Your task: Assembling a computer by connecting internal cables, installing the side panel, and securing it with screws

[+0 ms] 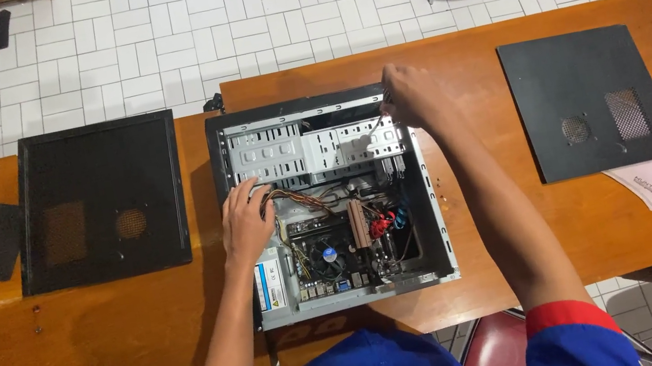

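Black side panel (99,201) lies on the counter (106,356), left of the left hand (246,222), whose fingers rest spread on the open computer case (331,200) by the wires. Right hand (409,95) fingers pinch a thin tool (screwdriver, likely) (380,118) at the drive bays (312,151); second panel (589,101) lies well right.

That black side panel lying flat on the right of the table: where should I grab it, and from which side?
Take the side panel by its near right corner, coming from the table's front edge. It lies flat, so only the edges offer grip, and that corner overhangs some papers, leaving room for fingers underneath.
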